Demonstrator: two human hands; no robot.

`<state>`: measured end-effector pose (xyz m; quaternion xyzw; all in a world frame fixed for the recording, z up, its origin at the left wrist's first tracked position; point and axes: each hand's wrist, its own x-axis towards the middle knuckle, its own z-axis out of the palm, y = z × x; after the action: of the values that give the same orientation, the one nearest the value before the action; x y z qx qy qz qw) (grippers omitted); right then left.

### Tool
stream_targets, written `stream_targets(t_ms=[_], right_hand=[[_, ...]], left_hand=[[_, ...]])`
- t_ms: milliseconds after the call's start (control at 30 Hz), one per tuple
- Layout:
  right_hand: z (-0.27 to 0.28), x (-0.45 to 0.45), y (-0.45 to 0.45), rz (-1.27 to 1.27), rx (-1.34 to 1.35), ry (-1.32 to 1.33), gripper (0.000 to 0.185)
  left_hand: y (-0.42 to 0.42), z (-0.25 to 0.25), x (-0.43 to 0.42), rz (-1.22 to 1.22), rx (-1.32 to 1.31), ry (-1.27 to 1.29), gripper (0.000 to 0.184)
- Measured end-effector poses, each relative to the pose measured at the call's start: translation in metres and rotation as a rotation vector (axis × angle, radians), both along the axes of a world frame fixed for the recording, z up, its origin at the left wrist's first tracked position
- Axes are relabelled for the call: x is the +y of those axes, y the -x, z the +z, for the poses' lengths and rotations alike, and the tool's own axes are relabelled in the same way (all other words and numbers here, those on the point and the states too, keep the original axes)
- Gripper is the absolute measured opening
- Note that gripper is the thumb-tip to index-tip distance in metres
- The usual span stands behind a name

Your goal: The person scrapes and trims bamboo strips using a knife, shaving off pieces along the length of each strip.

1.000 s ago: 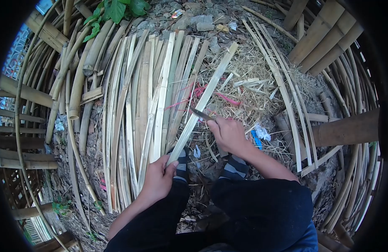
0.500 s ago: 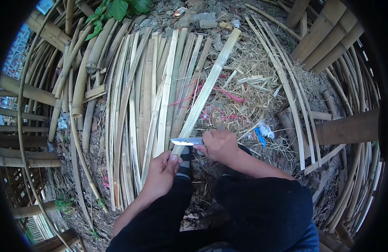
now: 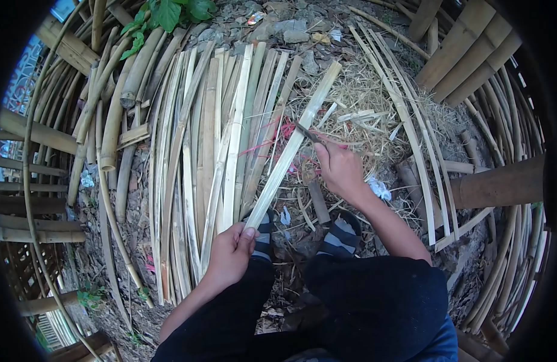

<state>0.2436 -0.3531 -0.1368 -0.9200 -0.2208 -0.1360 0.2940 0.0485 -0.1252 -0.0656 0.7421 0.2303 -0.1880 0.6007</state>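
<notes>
My left hand point(image 3: 231, 252) pinches the near end of a pale bamboo strip point(image 3: 284, 158), which slants up and to the right. Farther along it, my right hand point(image 3: 341, 171) is closed on a knife point(image 3: 306, 131); the handle is mostly hidden in the fingers and the dark blade lies across the strip's upper part. Left of the held strip, many split bamboo strips point(image 3: 209, 139) lie side by side on the ground. Thin shavings point(image 3: 363, 96) and pink string point(image 3: 287, 128) are beyond the knife.
Long thin strips point(image 3: 411, 130) lie at the right. Bamboo poles point(image 3: 133, 75) are stacked at the left, and a thick pole point(image 3: 501, 184) juts in from the right. Two feet in striped socks point(image 3: 341, 236) rest below the hands, near a short wooden piece point(image 3: 318, 202).
The knife went from mid-strip down close to my left hand, then back up to the strip's upper part with my right hand. The strip's far end rose, then dropped back. My left hand kept its hold.
</notes>
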Motion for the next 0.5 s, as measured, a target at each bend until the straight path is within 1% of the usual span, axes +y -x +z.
stream_targets(t_ms=[33,67,133,167,233,267,333,367,433,500], right_hand=[[0.007,0.009,0.018,0.072,0.048,0.026,0.047],[0.011,0.019,0.040,0.145,0.100,0.052,0.047],[0.011,0.036,0.078,0.336,0.109,0.116,0.047],[0.013,0.044,0.090,0.338,0.112,0.114,0.047],[0.018,0.056,0.105,0.461,0.039,0.051,0.045],[0.015,0.056,0.104,0.460,0.037,0.050,0.045],[0.007,0.059,0.098,0.420,-0.054,0.028,0.044],[0.004,0.057,0.093,0.419,-0.054,0.028,0.044],[0.006,0.050,0.076,0.273,0.003,0.160,0.044],[0.003,0.045,0.064,0.261,-0.002,0.159,0.044]], left_hand=[[-0.002,-0.002,0.000,-0.020,-0.046,-0.061,0.025],[-0.004,-0.003,0.000,-0.017,-0.046,-0.062,0.025],[-0.004,-0.004,-0.002,-0.063,-0.136,-0.227,0.020],[-0.002,-0.007,-0.002,-0.062,-0.133,-0.228,0.020],[-0.001,-0.012,-0.003,-0.076,-0.217,-0.304,0.017],[-0.001,-0.010,-0.004,-0.077,-0.218,-0.305,0.017],[-0.006,0.003,-0.007,-0.046,-0.244,-0.334,0.013],[-0.004,0.001,-0.006,-0.047,-0.244,-0.335,0.013],[-0.001,-0.006,-0.003,-0.014,-0.271,-0.359,0.010],[-0.001,-0.007,-0.002,-0.020,-0.274,-0.371,0.009]])
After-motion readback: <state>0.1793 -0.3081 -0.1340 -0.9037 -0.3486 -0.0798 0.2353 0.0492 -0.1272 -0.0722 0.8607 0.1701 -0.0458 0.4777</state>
